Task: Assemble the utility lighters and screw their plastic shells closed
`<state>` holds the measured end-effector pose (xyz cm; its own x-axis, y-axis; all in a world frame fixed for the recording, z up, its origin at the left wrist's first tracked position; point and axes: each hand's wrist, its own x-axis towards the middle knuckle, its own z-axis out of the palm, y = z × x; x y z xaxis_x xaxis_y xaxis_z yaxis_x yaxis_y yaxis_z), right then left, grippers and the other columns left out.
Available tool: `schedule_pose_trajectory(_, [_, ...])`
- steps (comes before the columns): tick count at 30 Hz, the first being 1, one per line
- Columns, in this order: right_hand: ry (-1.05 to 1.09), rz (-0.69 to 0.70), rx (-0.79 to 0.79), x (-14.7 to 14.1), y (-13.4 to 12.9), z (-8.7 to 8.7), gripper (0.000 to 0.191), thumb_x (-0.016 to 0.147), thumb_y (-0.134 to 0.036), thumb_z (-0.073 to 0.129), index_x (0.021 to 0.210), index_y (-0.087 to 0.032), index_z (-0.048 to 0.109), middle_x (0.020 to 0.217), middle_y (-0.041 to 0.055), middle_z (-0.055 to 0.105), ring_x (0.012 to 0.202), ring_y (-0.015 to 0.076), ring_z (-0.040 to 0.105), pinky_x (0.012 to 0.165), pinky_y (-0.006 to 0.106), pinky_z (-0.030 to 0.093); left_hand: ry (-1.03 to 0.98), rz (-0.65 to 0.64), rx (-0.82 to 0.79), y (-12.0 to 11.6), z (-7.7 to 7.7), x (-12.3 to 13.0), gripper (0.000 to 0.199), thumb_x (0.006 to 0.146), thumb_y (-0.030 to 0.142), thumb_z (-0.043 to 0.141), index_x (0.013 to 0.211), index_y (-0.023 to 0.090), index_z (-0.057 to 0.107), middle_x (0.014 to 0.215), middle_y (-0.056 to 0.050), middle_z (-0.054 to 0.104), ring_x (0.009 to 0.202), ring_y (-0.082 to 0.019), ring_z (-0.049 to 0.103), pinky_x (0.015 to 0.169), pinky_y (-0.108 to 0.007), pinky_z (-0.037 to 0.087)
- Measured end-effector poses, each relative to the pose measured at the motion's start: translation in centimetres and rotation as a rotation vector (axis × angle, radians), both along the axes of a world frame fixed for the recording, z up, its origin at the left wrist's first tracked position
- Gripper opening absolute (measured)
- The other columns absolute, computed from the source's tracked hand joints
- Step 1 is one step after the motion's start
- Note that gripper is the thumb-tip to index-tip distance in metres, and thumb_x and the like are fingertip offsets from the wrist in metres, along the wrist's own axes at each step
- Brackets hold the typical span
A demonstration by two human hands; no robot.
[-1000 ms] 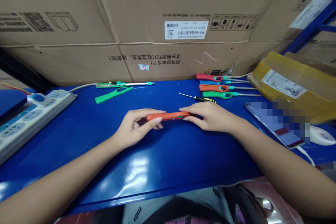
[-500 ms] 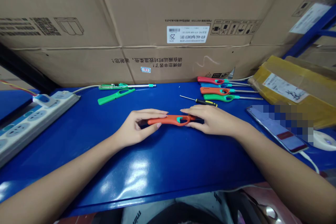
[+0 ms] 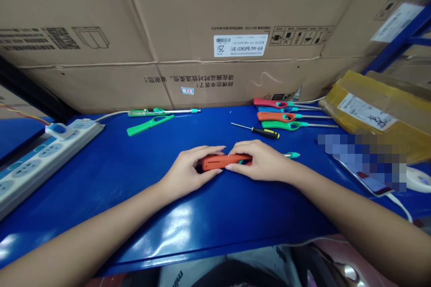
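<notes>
Both my hands hold an orange lighter [image 3: 218, 162] level above the blue table. My left hand [image 3: 185, 170] grips its handle end, thumb below and fingers above. My right hand [image 3: 261, 160] pinches it around the trigger loop and hides part of it. A metal rod with a teal tip [image 3: 292, 155] sticks out to the right behind my right hand. Behind my hands lies a black and yellow screwdriver [image 3: 266, 132]. At the back left are a green handle shell [image 3: 150, 125] and an opened green lighter [image 3: 144, 112] with its rod.
Several coloured lighters [image 3: 276, 116] lie at the back right beside a yellow-taped parcel [image 3: 380, 116]. A phone [image 3: 367, 178] with a cable is on the right, partly blurred. A power strip [image 3: 47, 157] runs along the left. A large cardboard box [image 3: 188, 22] stands behind the blue table [image 3: 151, 219].
The orange lighter has turned, showing a slotted face. Its teal-tipped rod now shows at the right. My right hand has closed further along the handle, nearer to my left hand.
</notes>
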<state>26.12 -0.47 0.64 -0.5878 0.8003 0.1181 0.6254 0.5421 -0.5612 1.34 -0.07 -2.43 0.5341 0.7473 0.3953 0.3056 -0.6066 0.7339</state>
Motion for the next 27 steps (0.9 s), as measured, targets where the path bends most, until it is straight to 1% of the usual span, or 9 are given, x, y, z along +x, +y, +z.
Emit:
schedule_pose_trajectory(5, [-0.075, -0.032, 0.000, -0.2, -0.1, 0.0, 0.019, 0.092, -0.034, 0.070, 0.085, -0.017, 0.070, 0.082, 0.0036, 0.072, 0.072, 0.0163, 0.060, 0.067, 0.027, 0.039, 0.037, 0.030, 0.061, -0.3, 0.5, 0.2, 0.041, 0.090, 0.032, 0.073, 0.129, 0.021, 0.070, 0.118, -0.010, 0.076, 0.100, -0.022, 0.075, 0.087, -0.032, 0.061])
schedule_pose_trajectory(10, [-0.011, 0.042, -0.005, 0.7, 0.5, 0.2, 0.024, 0.093, -0.042, 0.069, 0.093, -0.018, 0.072, 0.091, 0.0051, 0.075, 0.081, 0.0186, 0.066, 0.074, 0.029, 0.047, 0.088, 0.023, 0.108, -0.1, 0.9, -0.4, 0.027, 0.093, 0.029, 0.070, 0.118, 0.020, 0.077, 0.102, -0.008, 0.078, 0.085, -0.018, 0.074, 0.080, -0.028, 0.059])
schedule_pose_trajectory(12, [0.062, -0.048, 0.039, 1.2, 1.0, 0.1, 0.024, 0.094, -0.043, 0.068, 0.100, -0.019, 0.071, 0.100, 0.0056, 0.075, 0.089, 0.0197, 0.068, 0.081, 0.032, 0.051, 0.118, 0.025, 0.123, 0.1, 1.0, -0.6, 0.028, 0.094, 0.030, 0.069, 0.119, 0.019, 0.076, 0.100, -0.008, 0.079, 0.085, -0.018, 0.073, 0.080, -0.030, 0.059])
schedule_pose_trajectory(15, [0.061, -0.309, 0.240, 2.5, 2.2, -0.2, 0.022, 0.097, -0.038, 0.061, 0.107, -0.020, 0.070, 0.111, 0.0090, 0.072, 0.100, 0.0246, 0.067, 0.090, 0.041, 0.054, 0.192, 0.036, 0.165, 0.4, 1.0, -0.9, 0.026, 0.096, 0.034, 0.067, 0.115, 0.021, 0.078, 0.099, -0.008, 0.078, 0.089, -0.021, 0.071, 0.081, -0.034, 0.058])
schedule_pose_trajectory(17, [-0.095, -0.417, 0.341, 3.6, 2.9, -0.3, 0.027, 0.095, -0.029, 0.061, 0.120, -0.018, 0.067, 0.121, 0.0138, 0.068, 0.116, 0.0319, 0.062, 0.099, 0.049, 0.052, 0.240, 0.053, 0.194, 0.7, 1.0, -1.0, 0.024, 0.096, 0.035, 0.066, 0.112, 0.022, 0.079, 0.103, -0.009, 0.077, 0.094, -0.023, 0.069, 0.084, -0.037, 0.057])
schedule_pose_trajectory(19, [-0.263, -0.504, 0.310, 4.7, 3.4, -0.5, 0.035, 0.092, -0.025, 0.062, 0.125, -0.015, 0.065, 0.126, 0.0197, 0.065, 0.122, 0.0385, 0.060, 0.101, 0.056, 0.050, 0.259, 0.070, 0.218, 0.7, 1.0, -1.1, 0.023, 0.097, 0.035, 0.065, 0.112, 0.024, 0.079, 0.108, -0.009, 0.076, 0.098, -0.024, 0.068, 0.088, -0.039, 0.056])
schedule_pose_trajectory(21, [-0.358, -0.534, 0.233, 5.3, 3.7, -0.7, 0.032, 0.089, -0.020, 0.064, 0.120, -0.013, 0.066, 0.122, 0.0222, 0.066, 0.120, 0.0409, 0.062, 0.099, 0.057, 0.051, 0.242, 0.084, 0.231, 0.7, 1.1, -1.2, 0.023, 0.099, 0.033, 0.061, 0.112, 0.025, 0.078, 0.108, -0.008, 0.076, 0.098, -0.023, 0.068, 0.089, -0.039, 0.054])
schedule_pose_trajectory(23, [-0.366, -0.526, 0.192, 5.4, 3.9, -0.9, 0.026, 0.088, -0.016, 0.063, 0.114, -0.014, 0.068, 0.119, 0.0204, 0.068, 0.116, 0.0386, 0.065, 0.097, 0.054, 0.053, 0.192, 0.112, 0.244, 0.7, 1.3, -1.2, 0.023, 0.101, 0.031, 0.057, 0.107, 0.024, 0.079, 0.105, -0.007, 0.076, 0.096, -0.022, 0.067, 0.088, -0.038, 0.053])
schedule_pose_trajectory(27, [-0.279, -0.513, 0.224, 4.8, 4.1, -1.4, 0.019, 0.093, -0.022, 0.060, 0.111, -0.018, 0.066, 0.120, 0.0150, 0.070, 0.111, 0.0318, 0.069, 0.089, 0.044, 0.056, 0.096, 0.215, 0.257, 0.7, 1.6, -1.3, 0.025, 0.098, 0.033, 0.063, 0.080, 0.021, 0.075, 0.096, -0.006, 0.075, 0.089, -0.020, 0.068, 0.087, -0.036, 0.051])
